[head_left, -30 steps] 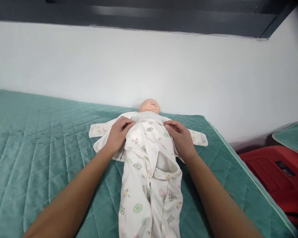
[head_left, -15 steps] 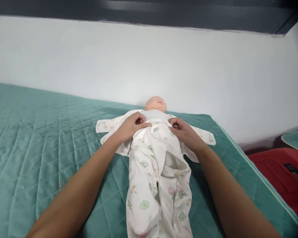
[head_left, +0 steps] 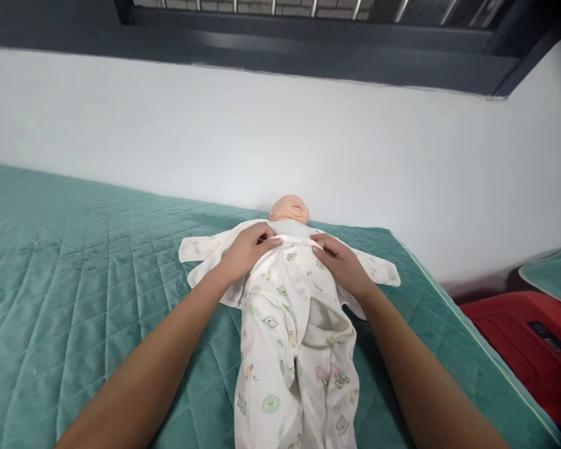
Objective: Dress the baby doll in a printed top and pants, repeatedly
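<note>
A baby doll [head_left: 290,209] lies on its back, head toward the wall. White baby pants [head_left: 280,305] printed with small green and pink figures cover its lower body up to the chest. My left hand [head_left: 252,247] pinches the waistband on its left side. My right hand [head_left: 337,259] grips the same waistband on the right. Beneath the doll a white baby shirt [head_left: 201,247] is spread with both sleeves stretched outward. The doll's pale torso [head_left: 288,228] shows above the waistband.
A green quilted cover [head_left: 75,280] lies under everything, its edge running down on the right. Beyond that edge sits a red plastic object [head_left: 518,343]. A white wall [head_left: 215,137] rises behind the doll, with a dark window frame [head_left: 262,53] above.
The camera has tilted up, bringing window bars into view and shifting the scene lower. My right hand has come slightly inward along the waistband; both hands keep their hold.
</note>
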`<state>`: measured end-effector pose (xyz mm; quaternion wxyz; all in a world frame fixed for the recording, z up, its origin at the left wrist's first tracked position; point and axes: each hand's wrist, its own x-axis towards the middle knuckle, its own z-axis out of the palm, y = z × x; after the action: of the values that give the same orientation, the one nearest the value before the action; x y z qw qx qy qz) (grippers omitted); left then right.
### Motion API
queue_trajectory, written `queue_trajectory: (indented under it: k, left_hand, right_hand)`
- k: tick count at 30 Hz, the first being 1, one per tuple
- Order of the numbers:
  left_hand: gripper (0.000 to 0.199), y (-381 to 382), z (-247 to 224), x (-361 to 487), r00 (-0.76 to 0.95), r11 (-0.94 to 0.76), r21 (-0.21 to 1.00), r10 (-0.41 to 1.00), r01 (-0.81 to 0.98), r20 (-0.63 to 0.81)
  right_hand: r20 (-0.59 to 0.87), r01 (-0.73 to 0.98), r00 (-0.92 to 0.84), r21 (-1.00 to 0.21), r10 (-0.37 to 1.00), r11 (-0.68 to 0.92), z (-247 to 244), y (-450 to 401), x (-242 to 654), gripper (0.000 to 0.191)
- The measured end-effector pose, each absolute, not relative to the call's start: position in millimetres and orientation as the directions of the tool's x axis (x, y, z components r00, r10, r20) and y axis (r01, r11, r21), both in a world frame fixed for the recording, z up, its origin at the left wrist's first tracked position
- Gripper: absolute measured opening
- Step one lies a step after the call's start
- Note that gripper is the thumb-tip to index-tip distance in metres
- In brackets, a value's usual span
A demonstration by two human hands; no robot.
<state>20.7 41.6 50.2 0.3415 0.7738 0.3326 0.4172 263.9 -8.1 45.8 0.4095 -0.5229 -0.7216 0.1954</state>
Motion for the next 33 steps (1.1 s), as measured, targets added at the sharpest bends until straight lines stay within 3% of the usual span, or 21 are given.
queue_trajectory:
  k: [5, 10, 16, 22, 24, 28, 33]
  left_hand:
    - [0.026, 72, 50, 29, 0.378, -0.388, 0.843, 0.893, 0.372, 0.244]
    - [0.025, 91, 49, 41, 0.333, -0.313, 0.793, 0.931, 0.522, 0.148]
    - [0.023, 79, 42, 43, 0.300, -0.411, 0.664, 0.911, 0.625, 0.282]
    - [0.031, 80, 37, 30, 0.413, -0.614, 0.436, 0.778, 0.658, 0.473]
    - [0.028, 80, 36, 25, 0.443, -0.663, 0.463, 0.743, 0.587, 0.502]
    - [0.021, 77, 40, 14, 0.505, -0.650, 0.619, 0.750, 0.441, 0.428]
    - [0.018, 78, 48, 11, 0.468, -0.538, 0.658, 0.830, 0.527, 0.304]
  right_hand:
    - [0.329, 0.782, -0.032, -0.580, 0.944, 0.229, 56, 17, 259, 0.035]
    - [0.290, 0.777, 0.113, -0.622, 0.950, 0.097, 54, 34, 249, 0.035]
    - [0.343, 0.762, 0.154, -0.638, 0.926, 0.110, 46, 23, 248, 0.030]
    - [0.442, 0.793, 0.005, -0.548, 0.897, 0.266, 42, 25, 262, 0.035]
    - [0.451, 0.768, -0.049, -0.554, 0.891, 0.323, 41, 25, 267, 0.035]
    - [0.308, 0.645, -0.141, -0.692, 0.941, 0.323, 44, 22, 275, 0.035]
    - [0.221, 0.633, -0.110, -0.736, 0.969, 0.240, 48, 21, 278, 0.033]
